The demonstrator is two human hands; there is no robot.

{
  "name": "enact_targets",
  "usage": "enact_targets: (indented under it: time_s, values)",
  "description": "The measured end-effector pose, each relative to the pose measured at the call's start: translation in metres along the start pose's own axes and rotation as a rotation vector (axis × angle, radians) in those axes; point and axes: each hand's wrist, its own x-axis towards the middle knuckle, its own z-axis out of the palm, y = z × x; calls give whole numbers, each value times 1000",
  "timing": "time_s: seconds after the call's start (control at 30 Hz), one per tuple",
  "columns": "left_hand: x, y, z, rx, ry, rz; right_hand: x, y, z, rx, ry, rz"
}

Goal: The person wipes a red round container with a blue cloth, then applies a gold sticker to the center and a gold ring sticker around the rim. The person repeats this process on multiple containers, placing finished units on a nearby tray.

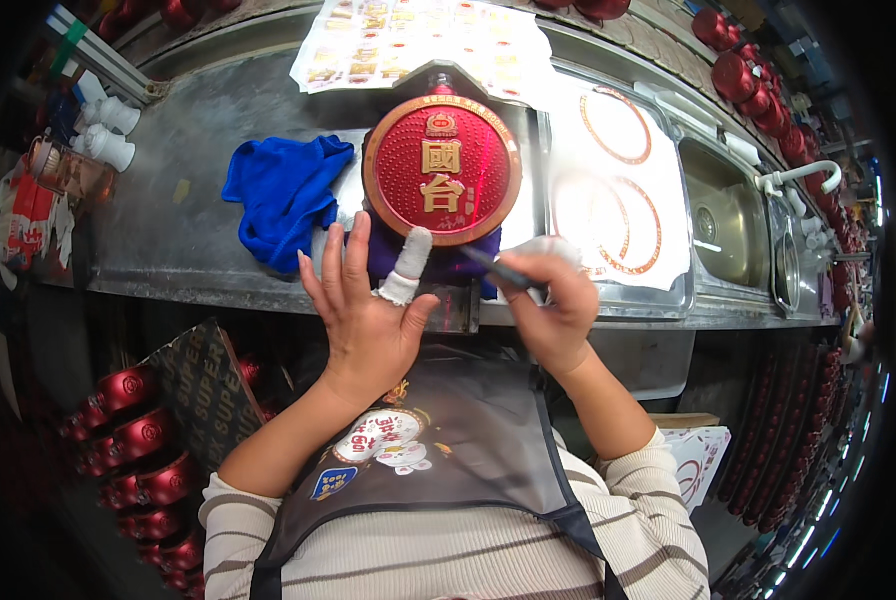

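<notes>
A round red bottle (410,161) with raised gold characters and a gold-orange ring round its face lies under a metal bracket, partly over purple cloth (384,259). My left hand (369,307) is spread at its lower left edge; the index finger, in a white finger cover (415,255), touches the lower rim. In my right hand (553,307) is a slim dark tool (511,277), blurred, its tip near the bottle's lower right edge; its kind is unclear. White covering shows on a right fingertip too. A crumpled blue cloth (286,195) lies left of the bottle.
White sheets with ring-shaped stickers (646,225) lie on the right, before a sink (722,217) with a white faucet (800,176). A sheet of gold stickers (425,41) is behind the bottle. White caps (106,146) stand far left. Red bottles (144,439) are stacked below left.
</notes>
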Motion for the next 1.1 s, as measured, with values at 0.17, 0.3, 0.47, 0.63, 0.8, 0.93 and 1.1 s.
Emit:
enact_targets:
  time_s: [0.17, 0.3, 0.47, 0.63, 0.8, 0.93, 1.1]
  values:
    - [6, 24, 2, 65, -23, 3, 10, 9, -14, 19, 235, 203]
    - [17, 36, 6, 25, 19, 34, 6, 14, -18, 38, 244, 220]
    - [30, 46, 18, 36, 88, 72, 12, 19, -12, 140, 324, 244]
    - [19, 36, 16, 0, 111, 41, 25, 25, 4, -157, 292, -30]
    - [-9, -1, -9, 14, 42, -92, 2, -1, 20, -335, -99, -451]
    - [-6, -41, -24, -59, 224, -125, 9, -10, 24, -172, -77, -192]
    - [7, -112, -39, -329, 446, -519, 25, -6, 1, -134, 165, 141]
